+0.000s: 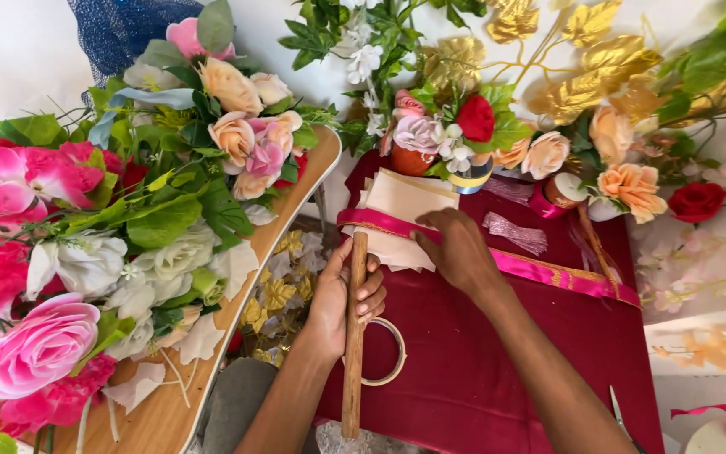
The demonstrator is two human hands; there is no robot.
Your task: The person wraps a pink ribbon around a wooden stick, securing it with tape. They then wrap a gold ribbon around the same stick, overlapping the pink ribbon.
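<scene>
The wooden stick (354, 336) is the landmark here, standing nearly upright in the view over the dark red cloth (481, 370). The person's left hand (348, 296) is wrapped around its upper half, fingers curled closed on the shaft, thumb side toward the top end. The stick looks stiff, dry and fairly light, with a rough surface that should not slip; a grip near mid-length, as now, likely gives the best control of the top end. Just right of the stick, partly under the hand, lies a roll of tape (386, 360), flat on the cloth.

At the stick's top end the pink ribbon (514, 262) with a gold edge begins, running right and away across the cloth. The right hand (457, 249) lies flat on it, fingers together and pressing down, to the right of the stick's tip; it clamps nothing between the fingers. The ribbon looks thin, limp and glossy, so it would probably slide and twist unless pinned flat or pinched at its edges.

Under the ribbon, just beyond the stick's tip, sits a stack of cream paper sheets (405, 202), light and easily creased. Left of the stick, a wooden board (212, 353) carries artificial flowers (86, 244). Farthest beyond the stick are gold leaves (590, 76).
</scene>
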